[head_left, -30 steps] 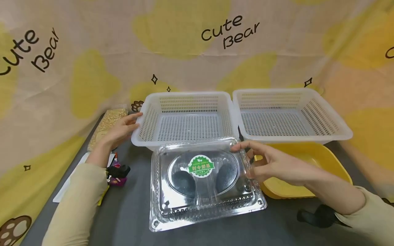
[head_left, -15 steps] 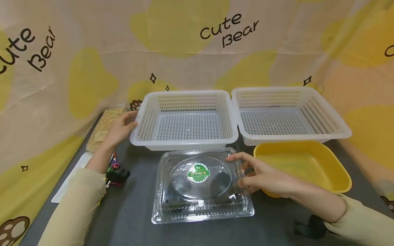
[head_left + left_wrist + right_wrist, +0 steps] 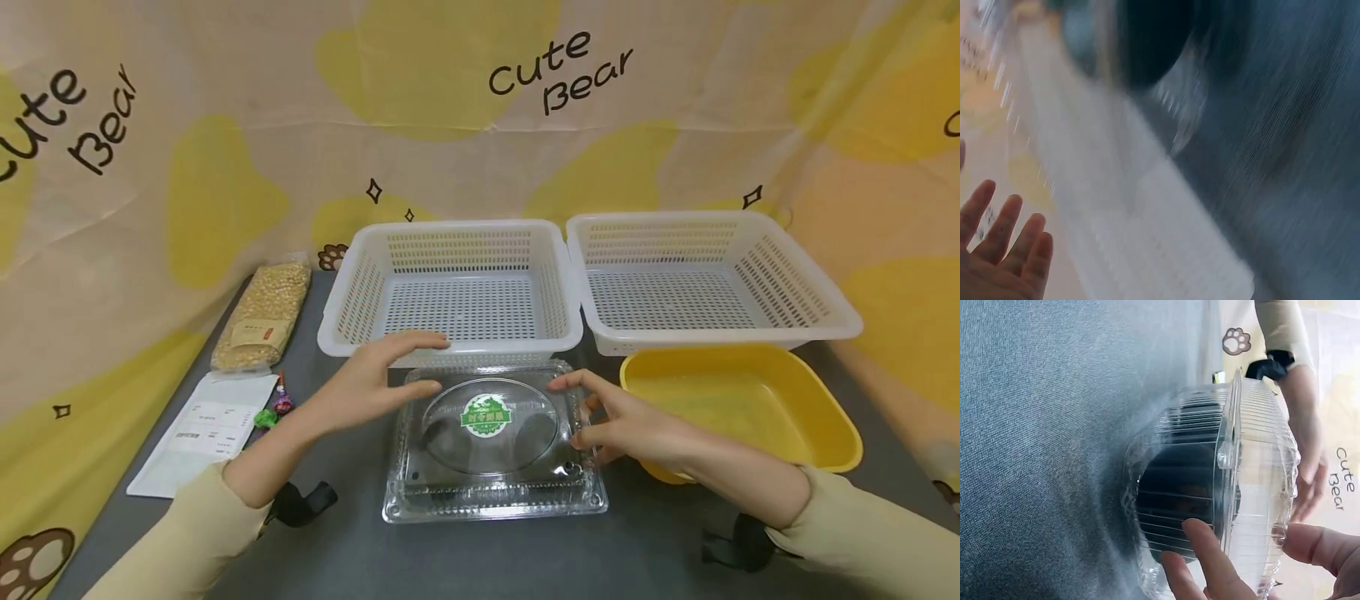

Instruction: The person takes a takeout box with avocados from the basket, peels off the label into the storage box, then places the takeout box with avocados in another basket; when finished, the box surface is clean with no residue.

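A clear plastic clamshell box [image 3: 487,492] with a green and white sticker [image 3: 485,416] sits on the table in front of the left white basket. Through its wall in the right wrist view, large dark rounded things [image 3: 1175,487] show inside. My right hand [image 3: 637,425] grips the box's right side, thumb [image 3: 1313,544] and fingers [image 3: 1210,553] on its plastic. My left hand [image 3: 367,387] hovers near the box's far left corner, fingers stretched out, holding nothing. In the blurred left wrist view, that hand's fingers [image 3: 1016,240] are spread apart from the box.
Two white perforated baskets [image 3: 450,344] [image 3: 720,337] stand side by side at the back. A yellow basin [image 3: 750,417] is at the right. At the left lie a bag of pale kernels [image 3: 266,308], a white labelled packet [image 3: 202,433] and small colourful wrapped items [image 3: 281,404].
The box has come down from a raised, tilted position to lie flat, my right hand staying at its side. My left hand has left the left basket's rim and moved right towards the box.
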{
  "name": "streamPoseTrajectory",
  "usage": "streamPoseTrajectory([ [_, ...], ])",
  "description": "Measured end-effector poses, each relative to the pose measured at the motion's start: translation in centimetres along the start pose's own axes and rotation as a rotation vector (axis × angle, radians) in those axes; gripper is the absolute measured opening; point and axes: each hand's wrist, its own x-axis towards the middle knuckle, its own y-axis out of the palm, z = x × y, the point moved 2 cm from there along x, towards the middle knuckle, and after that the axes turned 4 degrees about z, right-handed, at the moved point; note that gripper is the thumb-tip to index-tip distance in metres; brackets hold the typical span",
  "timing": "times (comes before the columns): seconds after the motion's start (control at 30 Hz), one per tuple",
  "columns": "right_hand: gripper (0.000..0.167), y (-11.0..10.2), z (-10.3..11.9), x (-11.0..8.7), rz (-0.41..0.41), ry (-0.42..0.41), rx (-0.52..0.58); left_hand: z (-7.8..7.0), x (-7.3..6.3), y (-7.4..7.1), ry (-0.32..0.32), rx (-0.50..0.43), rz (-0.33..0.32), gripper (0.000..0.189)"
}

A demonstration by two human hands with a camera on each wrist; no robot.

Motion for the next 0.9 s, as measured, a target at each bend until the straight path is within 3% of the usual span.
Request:
streamPoseTrajectory([
  [0.1,0.067,-0.1,-0.1,0.2,0.009,0.006,-0.019,0.0,-0.9,1.5,-0.004,-0.012,0.075,0.06],
  [0.17,0.067,-0.2,-0.1,0.2,0.02,0.006,-0.027,0.0,-1.3,2.0,-0.008,-0.01,0.091,0.065],
  [0.43,0.065,-0.6,0.0,0.0,0.05,0.044,-0.049,0.2,-2.3,2.8,-0.012,-0.002,0.133,0.078],
  [0.67,0.06,-1.3,0.9,-0.2,0.073,0.06,-0.17,0.3,-2.5,3.2,0.017,0.024,0.163,0.084],
  [0.77,0.052,-1.9,1.9,-0.5,0.046,0.044,-0.315,0.4,-2.5,3.3,0.025,0.026,0.165,0.085],
  [0.9,0.036,-2.2,4.1,-0.6,-0.047,-0.093,-0.659,0.6,-2.6,3.4,0.012,0.032,0.175,0.089],
])
